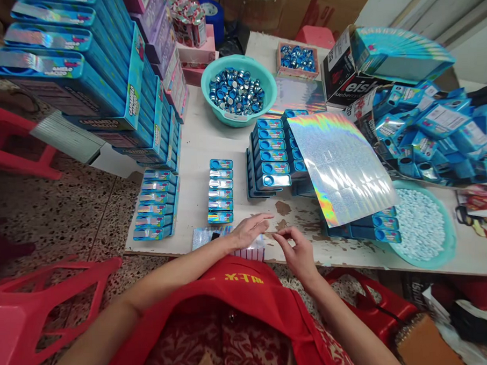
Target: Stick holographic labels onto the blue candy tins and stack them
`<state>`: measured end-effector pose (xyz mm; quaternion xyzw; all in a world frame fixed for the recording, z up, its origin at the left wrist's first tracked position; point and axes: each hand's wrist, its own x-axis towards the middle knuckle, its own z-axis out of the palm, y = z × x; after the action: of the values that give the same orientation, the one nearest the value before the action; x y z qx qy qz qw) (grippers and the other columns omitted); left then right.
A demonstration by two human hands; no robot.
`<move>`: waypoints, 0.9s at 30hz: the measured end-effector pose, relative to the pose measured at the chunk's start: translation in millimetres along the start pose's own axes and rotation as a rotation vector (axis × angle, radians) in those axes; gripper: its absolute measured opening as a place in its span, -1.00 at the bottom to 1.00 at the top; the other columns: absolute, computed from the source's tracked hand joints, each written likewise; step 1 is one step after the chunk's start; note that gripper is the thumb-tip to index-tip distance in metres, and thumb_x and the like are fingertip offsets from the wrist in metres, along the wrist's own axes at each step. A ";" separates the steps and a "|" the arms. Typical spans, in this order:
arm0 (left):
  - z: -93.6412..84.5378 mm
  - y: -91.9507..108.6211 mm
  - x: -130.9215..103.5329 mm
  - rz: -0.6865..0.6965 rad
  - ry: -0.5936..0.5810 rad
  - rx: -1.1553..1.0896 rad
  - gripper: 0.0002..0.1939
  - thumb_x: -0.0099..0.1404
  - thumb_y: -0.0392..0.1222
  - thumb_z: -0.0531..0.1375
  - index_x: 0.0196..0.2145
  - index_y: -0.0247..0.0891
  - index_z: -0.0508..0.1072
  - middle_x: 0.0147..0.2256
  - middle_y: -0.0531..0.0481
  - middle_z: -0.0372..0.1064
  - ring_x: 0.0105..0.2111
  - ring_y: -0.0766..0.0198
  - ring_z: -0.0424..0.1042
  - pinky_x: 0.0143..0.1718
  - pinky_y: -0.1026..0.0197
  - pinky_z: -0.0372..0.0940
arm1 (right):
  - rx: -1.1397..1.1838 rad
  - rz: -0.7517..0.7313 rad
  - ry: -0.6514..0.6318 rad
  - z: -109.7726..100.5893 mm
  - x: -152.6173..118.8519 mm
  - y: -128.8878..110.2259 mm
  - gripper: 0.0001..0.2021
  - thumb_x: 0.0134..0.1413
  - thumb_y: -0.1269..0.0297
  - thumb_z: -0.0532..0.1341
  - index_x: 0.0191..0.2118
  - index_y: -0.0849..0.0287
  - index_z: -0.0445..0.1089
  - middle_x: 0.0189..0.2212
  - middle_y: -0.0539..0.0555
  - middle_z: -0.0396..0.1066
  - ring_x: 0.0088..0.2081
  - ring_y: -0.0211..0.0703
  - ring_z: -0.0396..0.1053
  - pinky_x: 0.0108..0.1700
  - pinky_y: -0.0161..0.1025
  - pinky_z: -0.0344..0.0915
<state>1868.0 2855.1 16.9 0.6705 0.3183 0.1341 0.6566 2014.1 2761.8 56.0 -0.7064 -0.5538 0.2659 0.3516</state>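
Beyond the left hand, a turquoise bowl of blue-and-silver caps

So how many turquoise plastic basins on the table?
2: one basin, back centre, holding blue-and-silver caps; another basin, right side, holding small whitish pieces. Others may be hidden.

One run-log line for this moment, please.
left hand: fingers extended | right hand: pinched, contents unclear | blue packs: row beyond left hand

Passable either side of the blue box row, up to the turquoise basin, but blocked rightward by stacked boxes and shiny sheet.
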 end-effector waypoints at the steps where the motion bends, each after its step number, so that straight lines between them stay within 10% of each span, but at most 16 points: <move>1: -2.7 5.5 -5.7 -0.005 -0.018 -0.128 -0.59 0.30 -0.02 0.01 0.02 -0.26 0.32 -0.06 -0.14 0.39 -0.14 0.21 0.39 -0.13 0.20 0.26 | 0.043 0.036 0.009 -0.4 3.4 -6.8 -0.81 0.08 0.15 0.19 -0.42 0.15 0.34 -0.52 -0.02 0.36 -0.47 -0.25 0.30 -0.37 -0.29 0.25; 6: -38.9 19.6 -31.6 -0.185 0.110 -0.111 -0.74 0.18 -0.03 0.09 -0.40 -0.30 0.42 -0.57 0.07 0.32 -0.53 0.33 0.31 -0.49 0.31 0.18 | 0.289 0.168 0.051 34.3 25.1 -35.1 -0.80 0.01 0.14 0.23 -0.41 0.18 0.35 -0.51 -0.02 0.37 -0.45 -0.26 0.30 -0.35 -0.29 0.25; 16: -179.9 -4.8 12.9 -0.156 0.488 0.429 -0.81 0.19 -0.29 0.02 -0.27 -0.27 0.39 -0.52 0.07 0.31 -0.45 0.28 0.32 -0.40 0.29 0.16 | 0.279 0.213 0.306 155.8 153.7 -55.7 -0.86 -0.16 0.24 0.26 -0.49 0.22 0.41 -0.35 0.09 0.31 -0.20 -0.10 0.26 -0.04 -0.13 0.17; 27: -199.6 -21.7 45.5 -0.297 0.492 0.563 -0.82 0.25 -0.34 -0.02 -0.19 -0.25 0.27 -0.42 0.00 0.33 -0.36 0.23 0.35 -0.32 0.25 0.19 | 0.213 0.312 0.356 189.5 198.6 -36.3 -0.90 -0.23 0.27 0.23 -0.55 0.19 0.33 -0.30 0.17 0.26 -0.18 -0.04 0.23 -0.04 -0.11 0.18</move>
<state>1777.9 3039.8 5.4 0.7188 0.5837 0.1020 0.3635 1896.2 2997.7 -28.4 -0.7779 -0.3364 0.2455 0.4706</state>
